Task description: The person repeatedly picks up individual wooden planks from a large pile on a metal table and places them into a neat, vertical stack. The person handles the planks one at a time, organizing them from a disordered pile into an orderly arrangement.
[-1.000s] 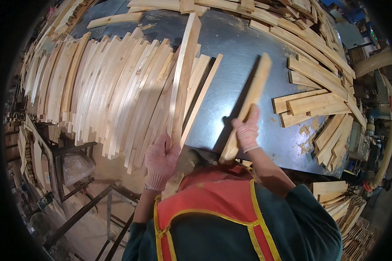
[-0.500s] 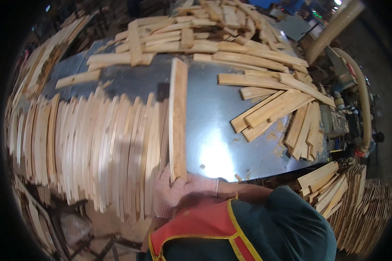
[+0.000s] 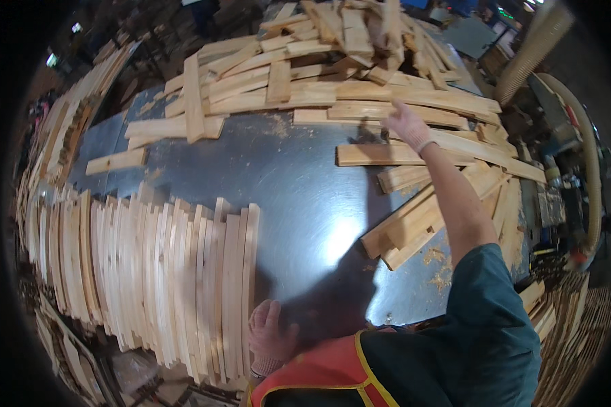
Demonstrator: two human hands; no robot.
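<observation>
My right hand, in a pale knit glove, is stretched out over the loose wooden boards on the right. Its fingers are apart and nothing is in them; whether it touches the long board beneath cannot be made out. Close to my body, my left hand, gloved too, is open beside the near end of the last board in an upright row. That row of boards stands on edge, packed side by side, along the left of the metal table.
A heap of loose boards covers the far part of the table. More boards lie fanned out at the right, with wood chips around them. A ribbed hose and machinery stand beyond the right edge. Stacked boards are at lower right.
The board held upright in my hands has left them and the row now ends with a board at its right. My right hand has moved far and right; my left stays near my body.
</observation>
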